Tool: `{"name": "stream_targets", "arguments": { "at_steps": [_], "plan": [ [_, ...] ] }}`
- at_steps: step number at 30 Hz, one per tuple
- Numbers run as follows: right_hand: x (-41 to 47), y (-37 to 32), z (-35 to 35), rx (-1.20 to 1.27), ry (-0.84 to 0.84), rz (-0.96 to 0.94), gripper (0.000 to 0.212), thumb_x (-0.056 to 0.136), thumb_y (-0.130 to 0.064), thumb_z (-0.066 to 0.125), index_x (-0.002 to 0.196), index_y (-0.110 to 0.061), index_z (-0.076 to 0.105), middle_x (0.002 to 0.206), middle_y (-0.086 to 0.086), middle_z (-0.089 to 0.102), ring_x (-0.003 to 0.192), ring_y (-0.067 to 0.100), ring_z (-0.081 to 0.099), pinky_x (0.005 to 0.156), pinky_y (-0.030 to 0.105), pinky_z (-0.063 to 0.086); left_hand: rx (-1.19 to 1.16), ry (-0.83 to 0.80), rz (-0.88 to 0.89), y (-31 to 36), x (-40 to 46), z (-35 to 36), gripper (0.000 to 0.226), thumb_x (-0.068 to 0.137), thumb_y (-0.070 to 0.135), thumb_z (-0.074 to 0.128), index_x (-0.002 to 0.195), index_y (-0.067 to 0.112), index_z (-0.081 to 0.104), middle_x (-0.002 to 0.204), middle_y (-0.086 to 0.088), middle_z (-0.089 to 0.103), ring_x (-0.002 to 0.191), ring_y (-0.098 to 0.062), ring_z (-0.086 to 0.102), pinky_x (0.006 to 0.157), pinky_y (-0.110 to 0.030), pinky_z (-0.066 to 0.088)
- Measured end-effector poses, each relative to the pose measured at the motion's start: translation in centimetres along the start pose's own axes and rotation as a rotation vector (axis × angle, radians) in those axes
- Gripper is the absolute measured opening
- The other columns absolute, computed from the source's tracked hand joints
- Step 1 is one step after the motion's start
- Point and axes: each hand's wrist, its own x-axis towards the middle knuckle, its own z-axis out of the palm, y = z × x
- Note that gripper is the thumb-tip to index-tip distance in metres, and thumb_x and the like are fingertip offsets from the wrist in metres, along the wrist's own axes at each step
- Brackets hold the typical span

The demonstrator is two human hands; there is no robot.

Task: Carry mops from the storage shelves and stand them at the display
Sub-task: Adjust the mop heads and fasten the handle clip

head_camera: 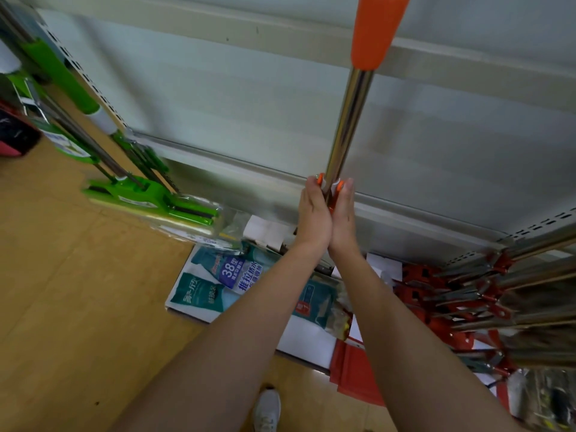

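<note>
A wooden floor (pixel 62 291) fills the lower left. Against the base of the grey shelf back panel (pixel 249 98) lies a white base board (pixel 299 341), and on it sit teal and blue refill packets (pixel 218 275) with printed characters (one reads "38"). Near the board's right edge lies a red flat piece (pixel 355 369). At the floor's left edge stands a dark red container (pixel 15 135). A white shoe (pixel 267 410) shows at the bottom edge.

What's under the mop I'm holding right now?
Printed refill packets lie on the white base shelf below both hands. The orange-grip mop has its head hidden behind them.
</note>
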Motion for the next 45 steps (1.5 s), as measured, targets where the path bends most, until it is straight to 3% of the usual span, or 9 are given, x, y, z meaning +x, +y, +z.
{"name": "stream_targets", "arguments": {
  "at_steps": [3,5,7,10,16,20,31,41,45],
  "plan": [
    [-0.3,0.4,-0.5,0.028,-0.068,0.036,0.055,0.092,-0.081,0.026,0.118,-0.04,0.052,0.126,-0.015,0.057,0.121,-0.005,0.054,0.109,0.025,0.039,0.043,0.062,0.044,-0.7,0.0,0.4,0.095,0.073,0.096,0.025,0.124,0.023,0.056,0.123,-0.008,0.064,0.117,-0.018,0.062,0.103,-0.034,0.047],
    [-0.2,0.0,-0.6,0.055,-0.019,0.039,0.046,0.094,-0.077,0.028,0.1,-0.041,0.057,0.107,-0.016,0.06,0.101,-0.008,0.06,0.098,0.024,0.045,0.043,0.048,0.039,-1.0,0.1,0.5,0.078,0.084,0.086,0.023,0.121,0.025,0.057,0.121,-0.009,0.063,0.117,-0.021,0.061,0.107,-0.044,0.047],
    [0.1,-0.2,-0.5,0.062,0.093,0.038,0.056,0.089,-0.081,0.029,0.084,-0.037,0.063,0.093,0.0,0.064,0.095,0.02,0.062,0.095,0.046,0.048,0.034,-0.026,0.019,-0.9,-0.1,0.4,0.061,0.093,0.069,0.022,0.122,0.027,0.055,0.125,-0.008,0.061,0.119,-0.02,0.06,0.11,-0.047,0.044],
    [0.7,1.1,-0.3,0.054,0.129,0.044,0.065,0.088,-0.083,0.028,0.094,-0.034,0.069,0.109,0.008,0.068,0.111,0.032,0.062,0.105,0.057,0.042,0.017,-0.086,0.028,-0.8,-0.2,0.3,0.072,0.085,0.071,0.021,0.129,0.026,0.055,0.131,-0.006,0.059,0.123,-0.018,0.057,0.111,-0.043,0.043],
    [0.2,0.4,-1.0,0.055,0.192,0.023,0.074,0.089,-0.083,0.024,0.1,-0.026,0.069,0.108,0.006,0.071,0.109,0.024,0.065,0.103,0.053,0.045,0.06,-0.147,0.023,-1.8,0.4,0.5,0.068,0.087,0.076,0.027,0.127,0.031,0.058,0.129,-0.002,0.063,0.122,-0.014,0.059,0.112,-0.045,0.044],
    [0.7,1.3,-1.7,-0.003,0.226,-0.008,0.077,0.091,-0.082,0.021,0.104,-0.021,0.065,0.105,0.007,0.069,0.107,0.027,0.065,0.1,0.056,0.046,0.07,-0.171,0.016,-2.4,1.1,1.0,0.047,0.105,0.054,0.026,0.129,0.029,0.056,0.132,0.0,0.063,0.123,-0.012,0.058,0.114,-0.041,0.042],
    [0.5,-0.3,-1.9,-0.085,0.192,-0.032,0.072,0.098,-0.07,0.011,0.103,-0.022,0.064,0.102,-0.001,0.066,0.102,0.017,0.06,0.102,0.049,0.043,0.094,-0.145,0.005,-1.8,1.0,1.2,0.046,0.109,0.047,0.021,0.128,0.025,0.058,0.117,0.009,0.067,0.103,0.009,0.062,0.085,-0.006,0.045],
    [-1.0,-0.8,-1.6,-0.177,0.202,0.019,0.068,0.093,-0.077,0.008,0.09,-0.037,0.062,0.095,-0.004,0.069,0.097,0.02,0.065,0.094,0.051,0.048,0.2,-0.191,-0.027,-1.5,0.4,-0.9,0.032,0.108,0.046,0.031,0.112,0.033,0.061,0.112,0.005,0.066,0.1,0.002,0.063,0.089,-0.018,0.048],
    [-3.0,0.3,-0.3,-0.407,0.306,0.216,0.072,0.101,-0.065,0.013,0.144,-0.019,0.047,0.147,0.017,0.049,0.137,0.033,0.043,0.116,0.052,0.031,0.424,-0.271,-0.076,-3.0,-0.2,-5.7,0.056,0.096,0.036,0.059,0.149,0.034,0.041,0.149,-0.004,0.042,0.131,-0.02,0.047,0.113,-0.038,0.038]
  ]
}}
